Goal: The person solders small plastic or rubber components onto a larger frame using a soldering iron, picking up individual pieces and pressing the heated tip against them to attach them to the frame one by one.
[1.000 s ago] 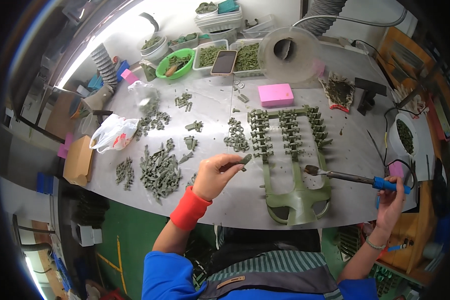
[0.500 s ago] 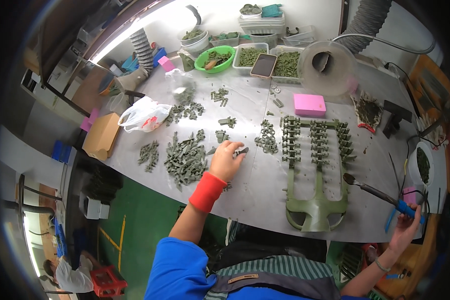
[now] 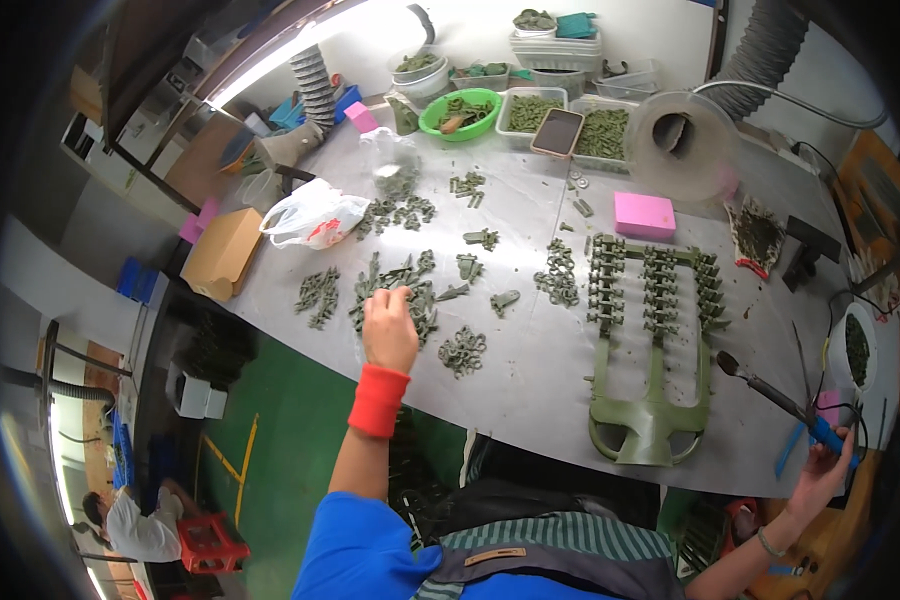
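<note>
My left hand (image 3: 389, 328), with a red wristband (image 3: 379, 400), is over a heap of grey-green moulded pieces (image 3: 422, 322). Its fingers are bent and drawn together at the heap; whatever lies between the fingertips is hidden. My right hand (image 3: 825, 470), at the far right, grips the blue handle of a soldering iron (image 3: 778, 398) with a dark, flattened tip. To the left of that tip lies a green frame (image 3: 650, 415) with three prongs lined with small dark-green parts. Small grey-green pieces (image 3: 504, 303) sit singly between my left hand and a cluster of ring-shaped parts (image 3: 558, 275).
Beyond the hands stand a green bowl (image 3: 460, 134), tubs of green parts (image 3: 530, 112) and a phone (image 3: 557, 133). A pink block (image 3: 644, 215) is behind the frame. At left are a plastic bag (image 3: 315, 215) and a cardboard box (image 3: 222, 255). A clear extraction hood (image 3: 682, 150) stands at right.
My left hand has moved left to the heap, leaving a small grey-green piece on the table where it was. The view has shifted slightly. My right hand keeps its grip on the soldering iron.
</note>
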